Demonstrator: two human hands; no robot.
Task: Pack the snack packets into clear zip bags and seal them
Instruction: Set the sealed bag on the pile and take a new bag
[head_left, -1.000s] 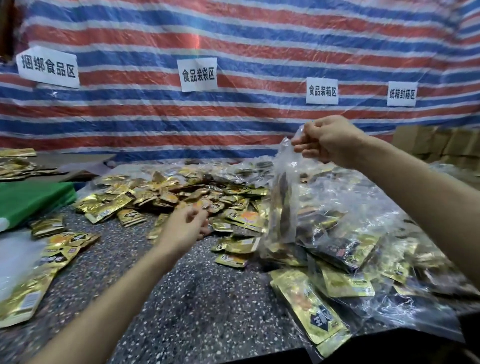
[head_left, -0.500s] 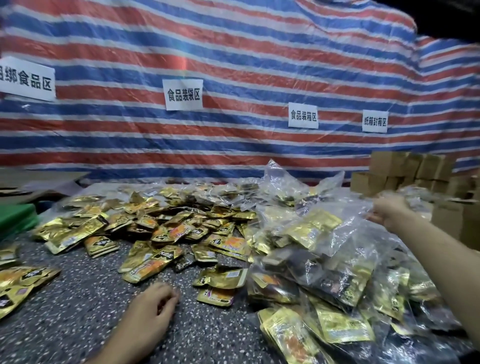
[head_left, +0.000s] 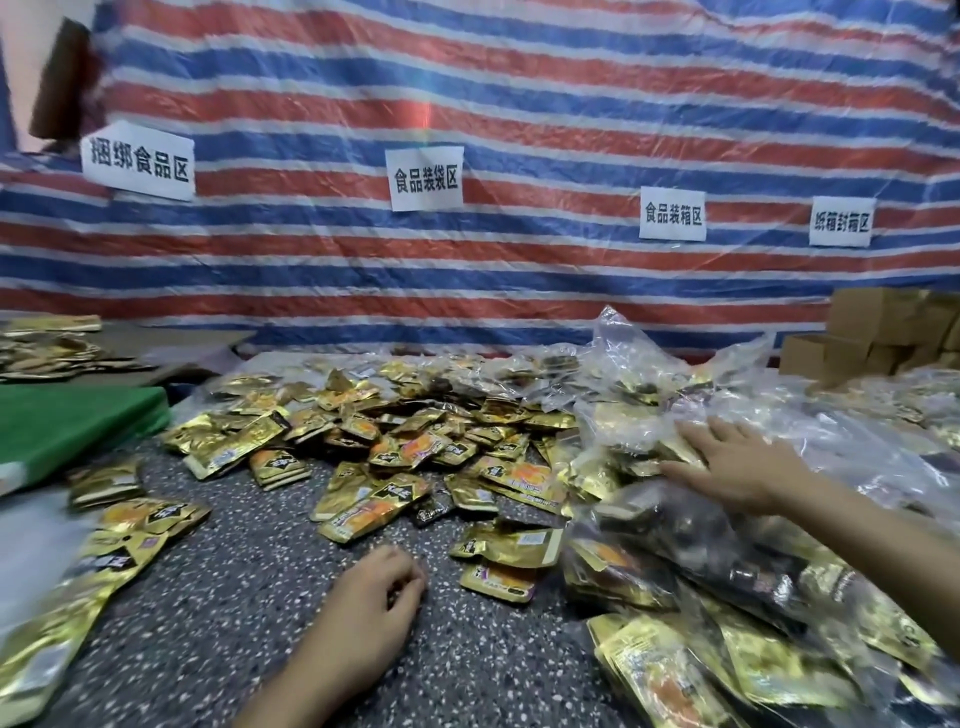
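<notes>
The loose snack packets (head_left: 395, 452) lie heaped mid-surface, just beyond the left hand (head_left: 374, 597), which rests on the speckled surface (head_left: 234, 639) with its fingers loosely curled and holding nothing. The right hand (head_left: 737, 467) lies flat, fingers spread wide, on the heap of filled clear zip bags (head_left: 623, 421) at right. The foil packets look light, thin and slick, probably best pinched by an edge. The bags look soft and slippery, so take 1 at its mouth.
</notes>
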